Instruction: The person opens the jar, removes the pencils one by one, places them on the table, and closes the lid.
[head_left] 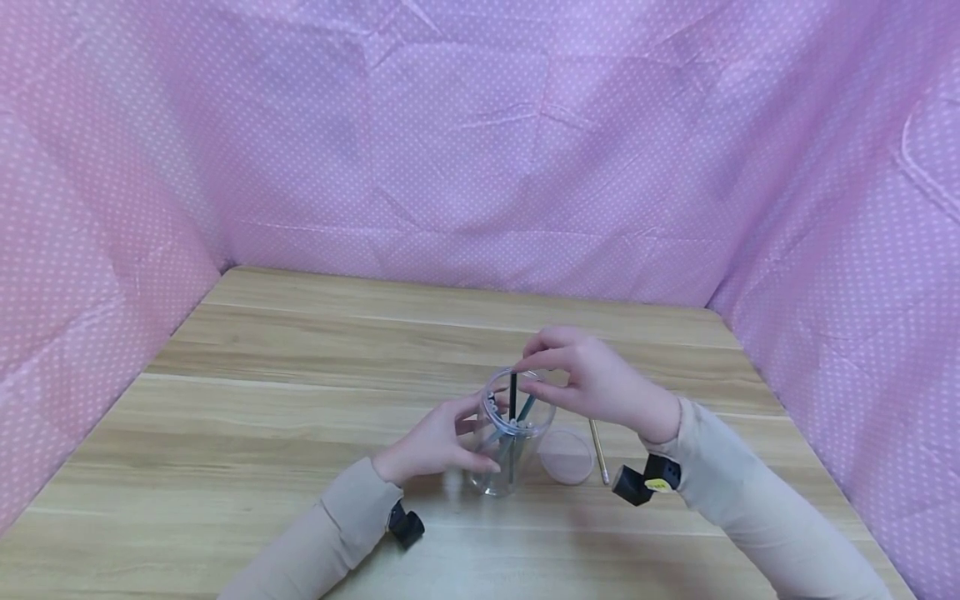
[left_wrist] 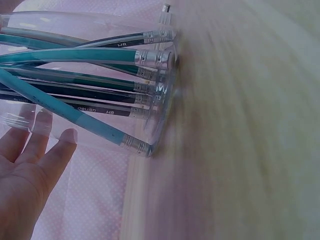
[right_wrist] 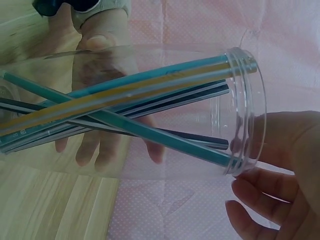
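Observation:
A clear plastic jar (head_left: 491, 477) stands upright on the table with several teal, blue and black pencils (left_wrist: 95, 55) leaning inside. Their metal-banded ends are at the bottom. My left hand (head_left: 442, 446) grips the jar's side, thumb at the front and fingers round the back; it also shows through the wall in the right wrist view. Over the mouth reaches my right hand (head_left: 592, 375), its bent fingers at the rim (right_wrist: 245, 110) and nearest a black pencil (head_left: 513, 396). No pencil shows between these fingers; part of them is hidden behind the rim.
Right of the jar, a round clear lid (head_left: 566, 457) lies flat on the wooden table (head_left: 300, 358). Beside it is a gold-coloured pencil (head_left: 598, 450), partly under the right hand in the head view. Pink dotted cloth (head_left: 465, 167) hangs round the table's back and sides.

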